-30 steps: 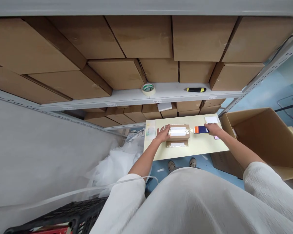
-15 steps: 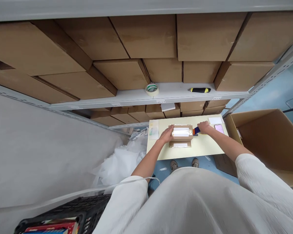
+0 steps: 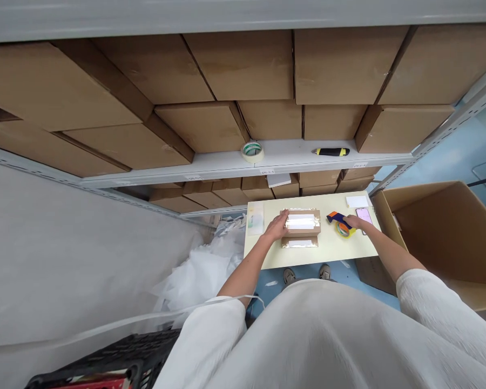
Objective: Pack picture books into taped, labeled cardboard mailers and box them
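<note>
A small cardboard box (image 3: 301,234) lies on the cream tabletop (image 3: 267,256), with shiny clear tape and a white label on its top. My left hand (image 3: 276,227) grips its left end, fingers along the edge. Against its near side is another cardboard piece (image 3: 284,243) with a white strip and tape, partly covered by the box. To the right of the box, my right hand (image 3: 352,221) is closed on the handle of a tape dispenser (image 3: 337,217), blue and orange with a yellow roll. The dispenser is apart from the box.
A phone (image 3: 363,215) and a white paper (image 3: 357,201) lie at the table's right. Shelves behind hold cardboard boxes, a tape roll (image 3: 252,152) and a utility knife (image 3: 331,152). A large open carton (image 3: 433,232) stands right; white plastic wrapping (image 3: 202,270) and a black crate (image 3: 146,346) are left.
My right hand has drawn the tape dispenser rightward, away from the box's right end, and turned it so that its roll shows. My left hand stays at the box's left end.
</note>
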Demonstrator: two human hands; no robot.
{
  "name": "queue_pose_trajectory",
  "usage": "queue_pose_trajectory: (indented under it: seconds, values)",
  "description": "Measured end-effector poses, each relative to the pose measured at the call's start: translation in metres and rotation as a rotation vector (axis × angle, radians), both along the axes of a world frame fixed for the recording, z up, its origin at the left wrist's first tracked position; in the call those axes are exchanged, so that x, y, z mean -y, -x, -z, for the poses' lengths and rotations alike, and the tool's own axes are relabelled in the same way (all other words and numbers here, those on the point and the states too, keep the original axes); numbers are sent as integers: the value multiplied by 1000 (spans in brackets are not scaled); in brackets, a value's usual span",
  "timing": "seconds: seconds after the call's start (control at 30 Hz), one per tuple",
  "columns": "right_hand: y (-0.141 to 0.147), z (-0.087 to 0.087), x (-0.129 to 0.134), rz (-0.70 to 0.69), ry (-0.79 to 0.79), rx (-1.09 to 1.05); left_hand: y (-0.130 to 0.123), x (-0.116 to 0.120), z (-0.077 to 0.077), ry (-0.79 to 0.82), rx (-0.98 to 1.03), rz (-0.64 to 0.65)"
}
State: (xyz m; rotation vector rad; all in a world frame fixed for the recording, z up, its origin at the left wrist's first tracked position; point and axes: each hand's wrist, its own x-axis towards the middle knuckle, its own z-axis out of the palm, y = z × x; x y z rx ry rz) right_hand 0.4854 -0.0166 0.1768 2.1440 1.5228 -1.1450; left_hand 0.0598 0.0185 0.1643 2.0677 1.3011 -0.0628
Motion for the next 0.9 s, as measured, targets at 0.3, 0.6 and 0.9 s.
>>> queue_pose_trajectory:
  seconds: [0.3, 0.6, 0.9]
  values:
    - [17, 27, 43, -61, -193, 231, 0, 2, -1, 4, -13, 10]
    - [39, 45, 58, -65, -178, 281, -7, 12, -4, 4, -126, -37]
    - [74, 12, 58, -168, -371, 384, -8, 45, -3, -137, -72, 22]
